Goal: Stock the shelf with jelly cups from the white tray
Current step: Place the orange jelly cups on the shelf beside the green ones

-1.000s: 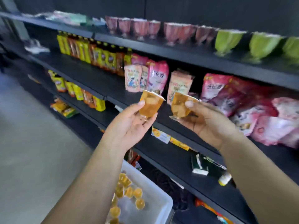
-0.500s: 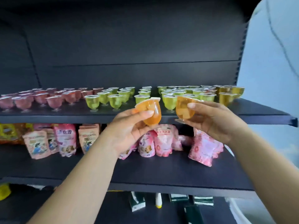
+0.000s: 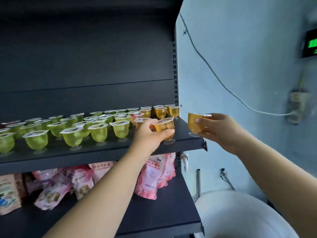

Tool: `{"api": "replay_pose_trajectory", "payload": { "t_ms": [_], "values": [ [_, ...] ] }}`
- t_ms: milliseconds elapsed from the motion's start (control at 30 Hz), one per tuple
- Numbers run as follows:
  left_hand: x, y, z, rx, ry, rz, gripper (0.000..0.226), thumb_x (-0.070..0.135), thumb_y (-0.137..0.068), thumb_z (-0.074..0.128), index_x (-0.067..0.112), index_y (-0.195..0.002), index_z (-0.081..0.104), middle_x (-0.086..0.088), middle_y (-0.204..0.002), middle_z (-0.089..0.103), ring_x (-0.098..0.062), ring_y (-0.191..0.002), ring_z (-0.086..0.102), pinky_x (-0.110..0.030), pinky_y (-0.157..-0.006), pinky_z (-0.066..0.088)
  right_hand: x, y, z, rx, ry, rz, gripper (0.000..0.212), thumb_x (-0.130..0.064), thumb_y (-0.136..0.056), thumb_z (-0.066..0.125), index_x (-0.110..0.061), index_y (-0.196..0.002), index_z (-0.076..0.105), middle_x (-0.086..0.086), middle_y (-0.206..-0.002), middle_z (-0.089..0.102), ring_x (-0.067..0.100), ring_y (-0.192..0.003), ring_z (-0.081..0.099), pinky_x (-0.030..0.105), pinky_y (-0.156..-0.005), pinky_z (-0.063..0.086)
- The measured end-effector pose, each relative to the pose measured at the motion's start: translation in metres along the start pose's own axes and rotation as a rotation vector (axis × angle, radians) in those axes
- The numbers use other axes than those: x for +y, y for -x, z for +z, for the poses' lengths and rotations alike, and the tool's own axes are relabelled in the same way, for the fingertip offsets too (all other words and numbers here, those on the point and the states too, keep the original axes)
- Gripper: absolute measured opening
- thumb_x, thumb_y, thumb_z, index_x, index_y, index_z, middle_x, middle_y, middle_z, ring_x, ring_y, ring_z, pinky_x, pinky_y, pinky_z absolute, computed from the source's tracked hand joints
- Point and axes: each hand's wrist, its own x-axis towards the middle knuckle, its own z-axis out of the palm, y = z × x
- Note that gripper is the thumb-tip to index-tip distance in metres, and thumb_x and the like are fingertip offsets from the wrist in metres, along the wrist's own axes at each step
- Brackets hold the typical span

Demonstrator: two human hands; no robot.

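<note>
Two orange jelly cups (image 3: 165, 126), one between each hand's fingers (image 3: 151, 123)

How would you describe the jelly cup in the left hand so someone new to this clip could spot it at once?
Find the upper black shelf lined with green jelly cups. Follow it to its right end, where the cups turn orange. The orange jelly cup there is the only one on the shelf gripped by a hand, the left hand; the other held cup hangs off the shelf's edge.
</note>
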Motion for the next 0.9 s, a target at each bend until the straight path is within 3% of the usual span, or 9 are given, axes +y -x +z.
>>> {"api": "replay_pose_trajectory", "payload": {
  "t_ms": [67,167,267,400,500,567,633,767,900],
  "values": [
    [0.002,-0.011,0.020,0.026,-0.158,0.015,0.054,0.027,-0.075,0.076,0.016,-0.122,0.051,0.009,-0.099,0.052,-0.012,-0.097,0.049,-0.025,-0.083,0.038,0.002,-0.015,-0.010,0.017,0.001,-0.003,0.010,-0.003,-0.087,0.060,-0.002,-0.096,0.056,0.008,-0.091,0.061,0.013,-0.065,0.064,0.013,-0.053,0.053],
    [-0.003,-0.034,0.043,0.023,-0.282,0.026,0.044,0.028,-0.079,0.071,0.016,-0.116,0.050,0.013,-0.084,0.049,-0.013,-0.092,0.048,-0.024,-0.078,0.037,0.011,-0.039,-0.017,0.029,-0.016,0.006,0.013,-0.002,-0.086,0.061,-0.002,-0.097,0.053,0.005,-0.090,0.058,0.012,-0.066,0.060,0.012,-0.048,0.050],
    [-0.012,-0.060,0.058,0.071,-0.421,0.024,0.049,0.033,-0.080,0.070,0.013,-0.119,0.048,0.001,-0.108,0.059,-0.017,-0.096,0.054,-0.024,-0.074,0.040,0.020,-0.067,-0.015,0.008,0.022,0.040,0.008,-0.002,-0.087,0.061,-0.005,-0.083,0.054,0.006,-0.088,0.057,0.015,-0.071,0.058,0.013,-0.046,0.049],
    [-0.018,-0.092,0.068,0.089,-0.570,-0.030,0.052,0.034,-0.084,0.066,0.014,-0.125,0.042,-0.003,-0.118,0.057,-0.005,-0.073,0.051,-0.015,-0.049,0.032,0.032,-0.112,-0.012,0.016,0.138,0.043,0.026,-0.009,-0.083,0.068,-0.009,-0.103,0.050,0.007,-0.100,0.058,0.023,-0.089,0.060,0.021,-0.060,0.051],
    [-0.021,-0.118,0.074,0.128,-0.671,-0.107,0.057,0.032,-0.087,0.061,0.013,-0.132,0.033,-0.008,-0.124,0.053,-0.021,-0.101,0.055,-0.020,-0.056,0.036,0.044,-0.145,-0.011,0.001,0.192,0.068,0.030,-0.012,-0.081,0.070,-0.006,-0.106,0.053,0.008,-0.102,0.059,0.025,-0.093,0.062,0.029,-0.072,0.055],
    [-0.022,-0.135,0.079,0.151,-0.719,-0.173,0.055,0.030,-0.090,0.058,0.010,-0.133,0.030,-0.011,-0.125,0.052,-0.025,-0.108,0.054,-0.026,-0.067,0.038,0.049,-0.162,-0.009,-0.003,0.192,0.084,0.038,-0.015,-0.079,0.072,-0.005,-0.111,0.054,0.011,-0.110,0.061,0.028,-0.099,0.063,0.039,-0.084,0.055],
    [-0.024,-0.148,0.082,0.172,-0.759,-0.215,0.056,0.027,-0.092,0.056,0.008,-0.135,0.025,-0.013,-0.127,0.051,-0.027,-0.112,0.053,-0.028,-0.070,0.038,0.058,-0.181,-0.009,-0.038,0.183,0.075,0.046,-0.018,-0.078,0.074,-0.005,-0.118,0.054,0.012,-0.117,0.061,0.030,-0.101,0.063,0.043,-0.086,0.055],
    [-0.030,-0.162,0.085,0.259,-0.780,-0.302,0.056,0.027,-0.093,0.053,0.005,-0.135,0.024,-0.013,-0.128,0.051,-0.027,-0.114,0.053,-0.028,-0.072,0.038,0.066,-0.205,-0.004,-0.158,0.286,-0.006,0.029,-0.020,-0.082,0.070,-0.018,-0.107,0.057,0.001,-0.106,0.064,0.020,-0.099,0.062,0.031,-0.087,0.052],
    [-0.034,-0.167,0.080,0.337,-0.823,-0.393,0.057,0.032,-0.093,0.053,0.003,-0.135,0.029,-0.013,-0.129,0.050,-0.027,-0.115,0.052,-0.027,-0.072,0.037,0.069,-0.218,-0.001,-0.217,0.368,-0.070,0.037,-0.024,-0.081,0.071,-0.017,-0.115,0.058,-0.001,-0.113,0.062,0.018,-0.105,0.059,0.031,-0.097,0.046]
  ]
}}
